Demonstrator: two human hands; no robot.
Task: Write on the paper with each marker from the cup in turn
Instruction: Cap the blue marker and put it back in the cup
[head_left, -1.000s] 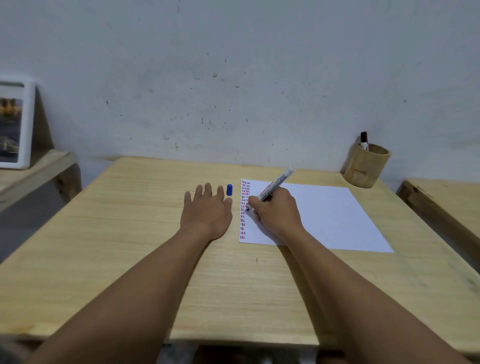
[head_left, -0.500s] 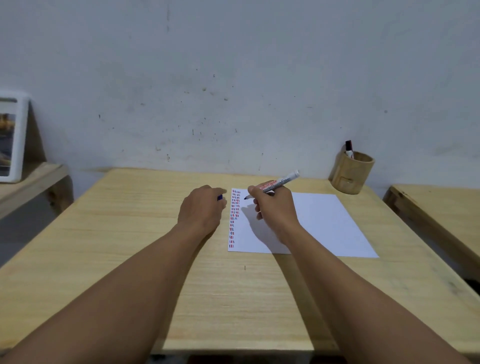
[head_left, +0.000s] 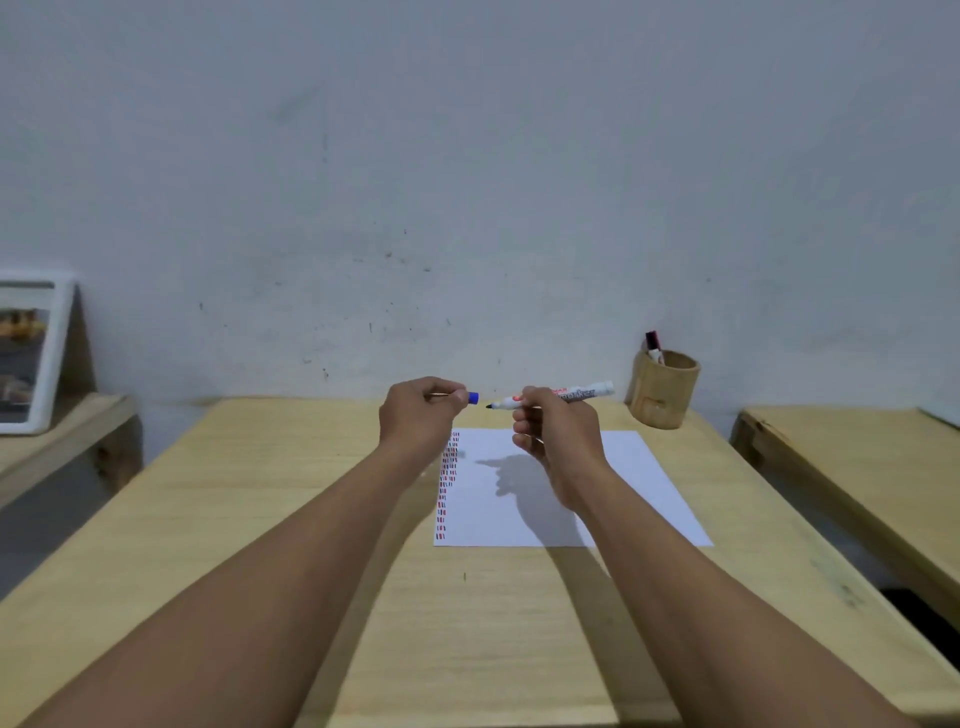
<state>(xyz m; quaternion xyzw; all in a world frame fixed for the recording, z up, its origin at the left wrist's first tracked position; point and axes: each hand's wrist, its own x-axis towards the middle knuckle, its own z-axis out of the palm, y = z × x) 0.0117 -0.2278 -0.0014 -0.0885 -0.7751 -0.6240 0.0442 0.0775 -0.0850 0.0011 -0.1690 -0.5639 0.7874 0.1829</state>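
Observation:
My right hand (head_left: 553, 434) holds a white marker (head_left: 563, 395) level above the table, its bare tip pointing left. My left hand (head_left: 421, 418) pinches the blue cap (head_left: 473, 398) a short gap from that tip. Both are raised over the white paper (head_left: 597, 499), which lies flat on the wooden table (head_left: 260, 519) and carries columns of short red and blue dashes (head_left: 447, 483) along its left edge. A wooden cup (head_left: 662, 387) stands at the back right with one dark-capped marker (head_left: 653, 347) sticking out.
A white picture frame (head_left: 31, 353) leans on a low shelf at the left. A second wooden table (head_left: 857, 467) stands to the right across a narrow gap. The grey wall runs right behind the table.
My left hand picked the blue cap up off the table. My right hand lifted the marker off the paper and turned it level. Both hands rose and the cap now faces the tip.

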